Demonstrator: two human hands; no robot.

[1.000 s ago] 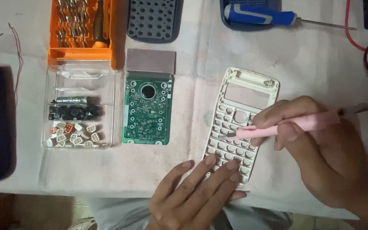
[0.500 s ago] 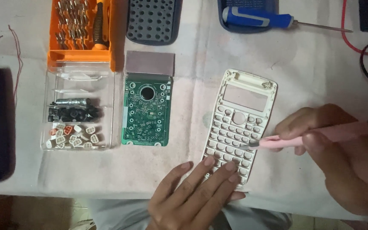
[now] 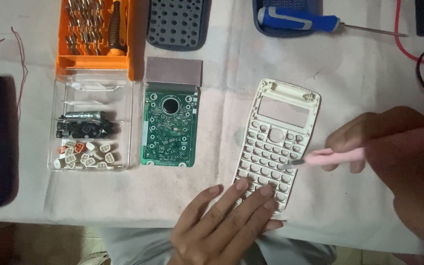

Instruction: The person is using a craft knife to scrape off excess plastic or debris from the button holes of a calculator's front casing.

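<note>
One pink tool (image 3: 337, 157) farther right now

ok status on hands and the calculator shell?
Left hand pins calculator shell flat. Right hand holds pink tool, tip on key grid. Nothing blocking.

Pale cloth-covered table (image 3: 349, 59), soft even light

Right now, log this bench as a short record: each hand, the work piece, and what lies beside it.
left hand: fingers pressed flat on lower edge of calculator front shell
right hand: holds pink tool, tip on shell's key grid
shell: cream, keys out, on white cloth
left of shell: green circuit board
further left: clear tray of small parts
top: blue-handled screwdriver
</note>
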